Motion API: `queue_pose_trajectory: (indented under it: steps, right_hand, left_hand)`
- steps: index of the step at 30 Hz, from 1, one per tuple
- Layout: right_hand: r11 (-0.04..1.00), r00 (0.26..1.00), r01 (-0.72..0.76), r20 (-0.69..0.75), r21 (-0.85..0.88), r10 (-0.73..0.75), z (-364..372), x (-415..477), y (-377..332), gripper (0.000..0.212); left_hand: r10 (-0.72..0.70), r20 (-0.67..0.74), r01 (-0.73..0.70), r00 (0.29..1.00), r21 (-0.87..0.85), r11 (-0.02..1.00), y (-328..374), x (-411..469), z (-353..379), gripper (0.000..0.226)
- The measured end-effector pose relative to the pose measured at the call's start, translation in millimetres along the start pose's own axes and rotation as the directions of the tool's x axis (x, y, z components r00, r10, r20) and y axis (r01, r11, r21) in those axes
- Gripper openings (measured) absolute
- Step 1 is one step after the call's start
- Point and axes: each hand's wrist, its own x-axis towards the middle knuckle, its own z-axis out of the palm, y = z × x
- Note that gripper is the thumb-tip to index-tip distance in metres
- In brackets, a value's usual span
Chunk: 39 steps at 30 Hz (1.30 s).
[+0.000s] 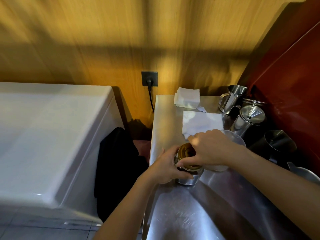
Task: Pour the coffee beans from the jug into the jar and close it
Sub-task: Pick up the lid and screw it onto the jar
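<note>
A small glass jar (187,179) with dark coffee beans inside stands on the steel counter (225,196). My left hand (166,168) wraps around the jar's left side. My right hand (213,149) comes from above and grips the gold metal lid (186,152), which sits on the jar's mouth, slightly tilted. Just right of the jar, partly hidden behind my right hand and wrist, stands a clear plastic jug (232,137); it looks empty.
White napkins (202,123) and a stack of them (187,99) lie behind the jar. Steel pitchers (233,97), a lidded steel pot (249,120) and a black pitcher (278,142) crowd the right edge by a red wall. A white appliance (52,135) stands left of the counter.
</note>
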Motion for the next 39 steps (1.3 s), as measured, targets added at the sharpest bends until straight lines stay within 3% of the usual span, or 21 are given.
queue_pose_trajectory:
  steps: [2, 4, 6, 8, 12, 15, 18, 20, 22, 24, 26, 28, 31, 36, 39]
  right_hand:
    - [0.988, 0.996, 0.031, 0.083, 0.152, -0.044, -2.4, -2.5, 3.5, 0.087]
    - [0.931, 0.972, 0.13, 0.143, 0.342, -0.188, -7.7, -4.5, 4.7, 0.078]
    - [0.896, 0.942, 0.246, 0.125, 0.369, -0.311, -10.9, -5.4, 4.5, 0.071]
    - [0.9, 0.941, 0.254, 0.124, 0.353, -0.315, -12.2, -5.6, 3.9, 0.067]
    - [0.975, 0.984, 0.127, 0.1, 0.181, -0.147, -8.6, -6.0, -4.5, 0.055]
    - [1.0, 1.0, -0.023, -0.008, -0.004, 0.023, 2.3, -1.5, -15.2, 0.071]
    - [0.982, 0.976, -0.188, -0.115, -0.02, 0.185, 3.3, -0.7, -17.6, 0.077]
    - [0.978, 0.965, -0.209, -0.154, 0.025, 0.21, -1.9, -2.3, -8.5, 0.083]
    - [0.98, 0.995, -0.096, -0.008, 0.173, 0.099, -9.1, -5.1, 2.5, 0.075]
    - [0.943, 0.972, 0.064, 0.195, 0.325, -0.133, -15.3, -9.3, 7.5, 0.068]
    - [0.913, 0.937, 0.144, 0.245, 0.382, -0.25, -15.2, -12.9, 8.1, 0.071]
    - [0.886, 0.945, 0.153, 0.198, 0.438, -0.262, -13.1, -13.6, 7.3, 0.068]
    - [0.915, 0.973, 0.12, 0.138, 0.384, -0.186, -9.2, -11.9, 6.6, 0.063]
    - [0.994, 0.993, -0.113, -0.018, -0.003, 0.112, 2.8, -8.2, -12.2, 0.071]
    - [0.967, 0.96, -0.254, -0.117, 0.01, 0.254, 4.7, -3.7, -18.3, 0.075]
  left_hand:
    - [0.004, -0.021, -0.003, 1.0, 0.035, 0.999, -0.1, 0.6, 0.3, 0.08]
    - [0.006, -0.026, -0.006, 1.0, 0.023, 1.0, 0.3, 0.6, 0.7, 0.083]
    - [0.018, -0.029, -0.019, 0.999, -0.016, 1.0, -0.7, 0.0, 0.7, 0.076]
    - [0.024, -0.028, -0.025, 0.999, -0.039, 0.999, -2.6, -0.2, 1.0, 0.078]
    - [0.014, -0.017, -0.015, 1.0, -0.009, 1.0, -3.1, 2.2, 1.0, 0.08]
    - [0.014, 0.005, -0.014, 1.0, -0.026, 1.0, -3.5, 2.1, 1.0, 0.081]
    - [0.033, -0.003, -0.033, 0.999, -0.031, 0.999, -4.0, 0.7, 1.3, 0.077]
    - [0.028, -0.009, -0.028, 1.0, -0.028, 0.999, -2.5, 0.1, 0.9, 0.079]
    - [0.027, -0.019, -0.028, 0.999, -0.028, 0.999, -0.7, 0.0, 0.6, 0.074]
    - [0.039, -0.029, -0.04, 0.999, -0.037, 0.999, 0.0, 0.0, 0.5, 0.075]
    - [0.046, -0.016, -0.047, 0.999, -0.041, 0.998, -0.5, -0.1, 0.7, 0.078]
    - [0.03, 0.0, -0.03, 1.0, -0.03, 0.999, -1.2, 0.1, 0.6, 0.08]
    - [0.022, -0.012, -0.022, 1.0, -0.023, 0.999, -1.0, 0.0, 0.7, 0.076]
    - [0.031, -0.035, -0.032, 0.999, -0.025, 0.999, -4.2, 2.3, 2.5, 0.066]
    - [0.058, -0.057, -0.06, 0.997, -0.047, 0.997, -7.8, 2.3, 4.3, 0.067]
